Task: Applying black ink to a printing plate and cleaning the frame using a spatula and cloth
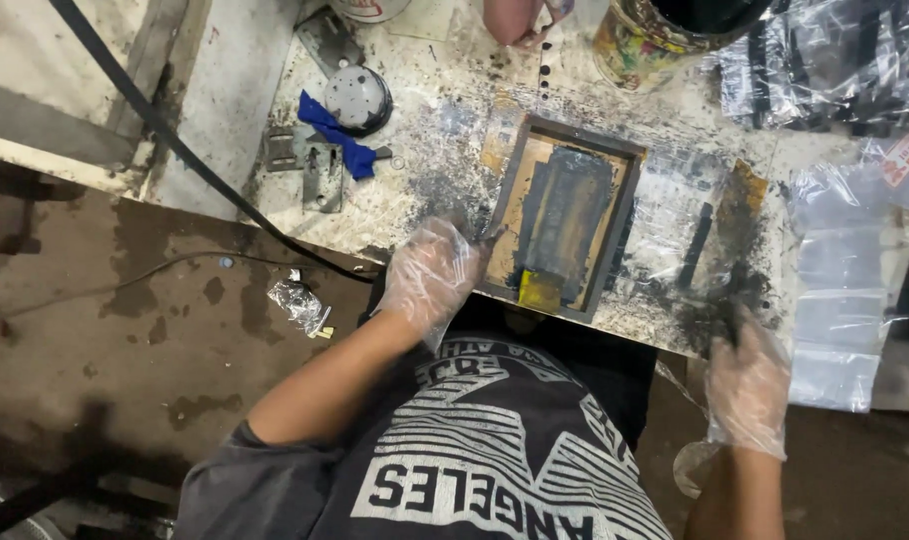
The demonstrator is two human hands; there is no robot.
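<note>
A dark-framed printing screen (615, 215) lies on the ink-stained white table (425, 190), its mesh smeared black, with a yellow patch (541, 290) at its near end. My left hand (430, 280), in a clear plastic glove, grips the frame's near left edge. My right hand (750, 385), also gloved, is at the table's near edge on the right, its fingertips at a black ink smear (725, 305). Blur hides whether it holds anything. A thin black strip (697, 245) lies on the table right of the frame.
Another person's hand (520, 20) reaches in at the top. A paint can (640, 45) stands behind the frame. A blue cloth (335, 135), round metal lid (358, 98) and metal brackets (320, 175) sit left. Clear plastic bags (855, 280) cover the right. A black cable (175, 140) crosses the wet floor.
</note>
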